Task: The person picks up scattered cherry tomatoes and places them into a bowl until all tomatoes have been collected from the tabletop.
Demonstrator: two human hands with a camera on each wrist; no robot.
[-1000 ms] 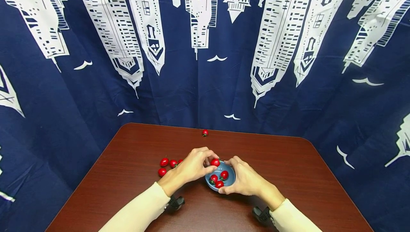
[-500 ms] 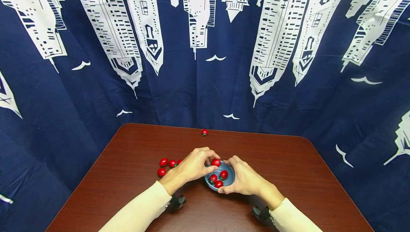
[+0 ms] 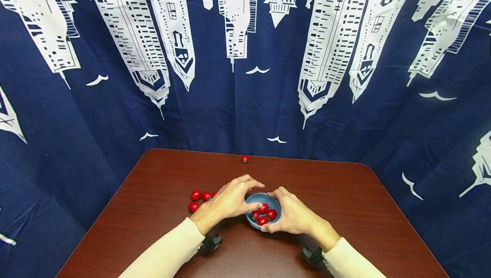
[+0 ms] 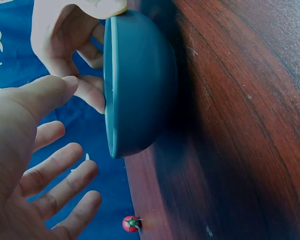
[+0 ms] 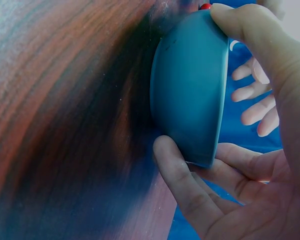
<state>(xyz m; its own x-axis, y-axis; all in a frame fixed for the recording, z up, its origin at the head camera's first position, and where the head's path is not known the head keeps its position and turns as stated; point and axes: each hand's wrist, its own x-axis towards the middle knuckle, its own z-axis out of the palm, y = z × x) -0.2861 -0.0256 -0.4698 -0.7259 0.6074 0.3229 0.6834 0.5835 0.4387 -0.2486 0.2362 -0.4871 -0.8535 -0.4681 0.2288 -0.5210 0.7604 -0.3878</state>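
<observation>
Left hand, spread and holding nothing, hung over the left rim of the bowl, while the right hand gripped its right side. Four tomatoes showed inside; loose tomatoes lay leftward on the table, nearer the left hand. The bowl (round, no long axis) faced upward.

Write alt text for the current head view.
A person's right hand grips a blue bowl holding four cherry tomatoes, while the empty left hand hovers at its rim. More cherry tomatoes lie on the brown table, several left of the bowl and one near the far edge. Behind hangs navy cloth printed with upside-down white buildings.
</observation>
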